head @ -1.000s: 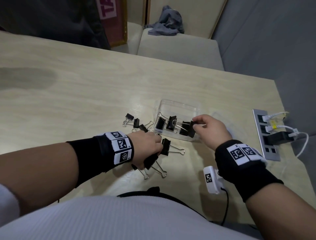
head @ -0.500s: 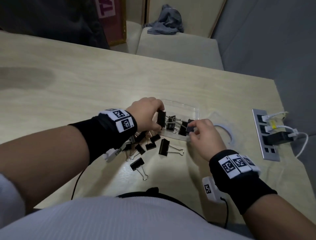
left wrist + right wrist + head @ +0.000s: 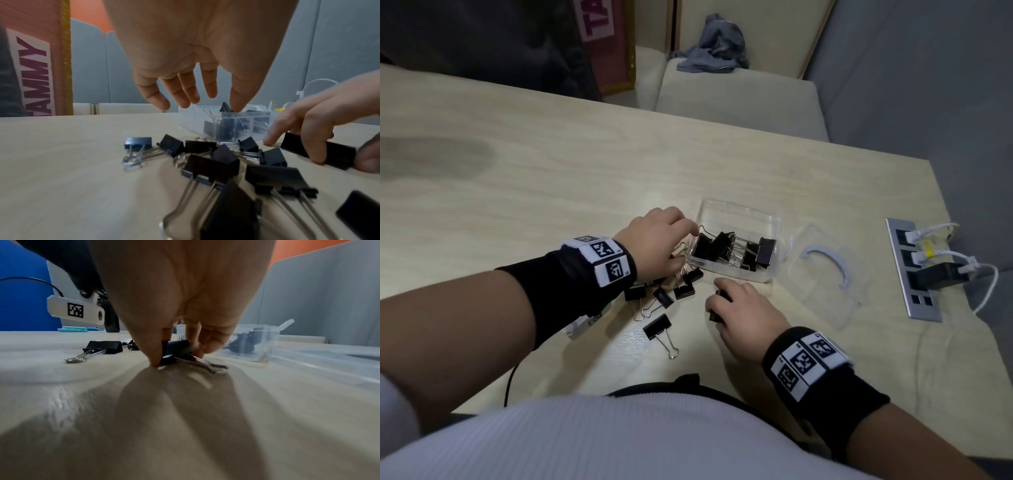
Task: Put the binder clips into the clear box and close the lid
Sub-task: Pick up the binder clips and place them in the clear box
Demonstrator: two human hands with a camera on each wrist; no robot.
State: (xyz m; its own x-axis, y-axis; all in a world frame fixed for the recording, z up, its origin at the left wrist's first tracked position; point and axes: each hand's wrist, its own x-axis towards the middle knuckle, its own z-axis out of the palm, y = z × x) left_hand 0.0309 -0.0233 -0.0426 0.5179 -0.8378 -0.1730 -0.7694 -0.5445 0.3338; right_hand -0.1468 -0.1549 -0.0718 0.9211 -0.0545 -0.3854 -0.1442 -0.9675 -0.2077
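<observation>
The clear box (image 3: 772,222) stands open on the table with several black binder clips (image 3: 734,250) inside. More loose clips (image 3: 664,296) lie in a heap just left of and below the box; one clip (image 3: 658,327) lies nearer me. My left hand (image 3: 659,245) hovers over the heap at the box's left edge, its fingers (image 3: 185,92) straight and empty. My right hand (image 3: 743,313) sits on the table below the box. Its thumb and fingers pinch a black binder clip (image 3: 177,349) that still lies on the table. The clear lid (image 3: 825,274) lies flat to the right of the box.
A metal power strip (image 3: 912,270) with white cables is set in the table at the far right. A grey cloth (image 3: 717,44) lies on a beige bench beyond the table. A pink-lettered board (image 3: 33,73) stands at the back left.
My left hand dropped its clip into the box and now stands open beside it. My right hand drew back from the box to the table and pinched a loose clip.
</observation>
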